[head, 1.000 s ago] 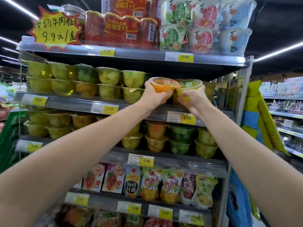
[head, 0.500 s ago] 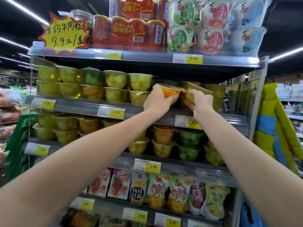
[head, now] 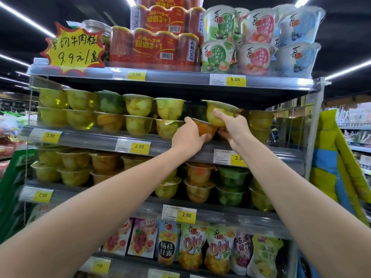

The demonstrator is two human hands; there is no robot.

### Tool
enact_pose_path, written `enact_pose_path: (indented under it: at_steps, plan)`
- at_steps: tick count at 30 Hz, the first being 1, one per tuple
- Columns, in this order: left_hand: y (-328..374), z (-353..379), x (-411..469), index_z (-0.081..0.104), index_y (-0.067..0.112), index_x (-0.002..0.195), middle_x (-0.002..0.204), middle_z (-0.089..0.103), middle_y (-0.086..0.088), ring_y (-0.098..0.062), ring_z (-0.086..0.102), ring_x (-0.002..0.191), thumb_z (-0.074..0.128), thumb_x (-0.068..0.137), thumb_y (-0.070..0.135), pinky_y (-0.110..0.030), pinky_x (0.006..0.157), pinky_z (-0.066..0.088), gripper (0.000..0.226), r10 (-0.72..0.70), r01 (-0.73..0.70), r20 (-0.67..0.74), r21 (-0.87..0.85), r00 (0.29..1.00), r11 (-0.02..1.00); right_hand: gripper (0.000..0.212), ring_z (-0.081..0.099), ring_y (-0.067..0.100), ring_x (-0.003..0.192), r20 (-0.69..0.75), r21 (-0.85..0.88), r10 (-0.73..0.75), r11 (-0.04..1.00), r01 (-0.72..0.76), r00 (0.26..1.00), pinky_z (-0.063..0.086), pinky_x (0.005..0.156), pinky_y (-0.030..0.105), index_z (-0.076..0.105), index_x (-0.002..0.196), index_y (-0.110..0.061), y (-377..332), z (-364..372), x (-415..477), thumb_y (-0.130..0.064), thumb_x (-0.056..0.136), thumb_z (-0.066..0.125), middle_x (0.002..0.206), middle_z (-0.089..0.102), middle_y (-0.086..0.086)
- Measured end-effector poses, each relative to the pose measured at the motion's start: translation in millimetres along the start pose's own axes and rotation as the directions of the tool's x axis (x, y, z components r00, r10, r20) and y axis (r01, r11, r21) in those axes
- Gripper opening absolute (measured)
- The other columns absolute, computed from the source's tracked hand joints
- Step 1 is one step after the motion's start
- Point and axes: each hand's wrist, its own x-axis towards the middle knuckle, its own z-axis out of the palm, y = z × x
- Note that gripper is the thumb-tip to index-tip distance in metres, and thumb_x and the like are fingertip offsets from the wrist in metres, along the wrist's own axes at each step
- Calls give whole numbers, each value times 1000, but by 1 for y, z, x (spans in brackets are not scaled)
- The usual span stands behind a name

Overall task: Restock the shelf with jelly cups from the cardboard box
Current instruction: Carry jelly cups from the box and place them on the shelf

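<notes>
- Supermarket strip lights are glowing over a dark aisle, and I'm facing the grey metal shelf unit with its clear front rails.
- I'm gripping a clear plastic jelly cup of orange fruit in the left hand, fingers curling round its bowl. It is sitting low at the second tier's rail, in the dark gap in that row.
- I'm holding a clear plastic jelly cup of yellow fruit in the right hand, with one digit pressing on its front wall. It is tilting just above the orange one; I cannot tell whether the two are touching.
- I judge I'm bringing them in one over the other because this row is standing two high, so the orange cup is going in as the base and the yellow one on its lid.
- Stacked yellow and green cups are flanking the gap on the left and another amber pair on the right, so both wrists are crowding into a narrow slot.
- The tilted cup is needing levelling before release, or it is risking sliding off.
- More fruit cups are filling the tier below, with printed fruit pouches under those.
- Red shrink-wrapped can multipacks and tall printed tubs are occupying the top tier.
- The cardboard box is not showing in this view.
</notes>
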Motion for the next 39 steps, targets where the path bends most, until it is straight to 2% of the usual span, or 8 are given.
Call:
enact_pose_path:
  at_steps: [6,9,11,15,21,27,33,39]
  plan:
    - [-10,-6,-7,50,9,110,106,65,-9,-27,64,95,58,89,49,-35,73,49,46,78,-61,-80,202,994,978,64,57,26,111,49,-108,-11,994,16,999,48,99,45,51,125,-8,2,19,1,-39,76,78,118,61,6]
    - [-12,-8,-8,54,11,102,98,67,-6,-25,65,87,51,92,52,-32,67,45,43,112,-79,-91,311,989,947,52,56,24,110,60,-173,-26,984,37,998,47,98,40,50,118,-12,4,26,0,-40,81,74,117,59,5]
    - [-13,-8,-9,54,10,100,97,66,-6,-25,65,87,49,94,51,-32,66,42,41,121,-88,-80,330,989,940,51,55,20,106,70,-214,-54,975,67,996,47,89,34,52,120,-12,4,28,-1,-41,83,72,115,59,3]
    - [-13,-7,-8,49,14,93,90,62,-3,-24,64,85,50,93,51,-31,64,41,37,92,-64,-78,299,993,952,50,51,14,97,75,-274,-123,952,139,990,43,81,28,50,121,-13,7,28,-2,-41,84,70,103,54,-3]
    - [-15,-4,-6,51,14,93,89,63,-2,-24,64,83,54,91,52,-33,68,49,38,56,-38,-76,219,996,975,65,50,16,104,72,-346,-154,923,169,985,43,87,30,46,131,-12,10,29,-1,-48,82,70,115,54,1]
    - [-14,-6,-9,52,13,97,89,61,-2,-24,64,85,54,92,50,-33,69,48,38,50,-35,-64,212,997,977,67,53,22,114,81,-396,-159,901,178,984,45,94,35,47,133,-14,9,29,-2,-52,82,67,125,56,4]
    - [-13,-9,-10,53,10,103,99,64,-7,-26,63,91,53,94,42,-36,75,50,33,26,-27,4,155,1000,988,57,56,20,106,125,-457,-175,864,213,977,46,88,31,53,125,-14,9,30,-7,-55,87,60,115,60,2]
    - [-18,-16,-17,51,7,116,110,64,-11,-27,62,100,59,93,30,-37,84,52,33,75,-75,55,-10,996,997,57,55,20,108,65,-574,-310,766,290,948,44,81,27,48,127,-9,15,29,-22,-51,90,58,119,56,7]
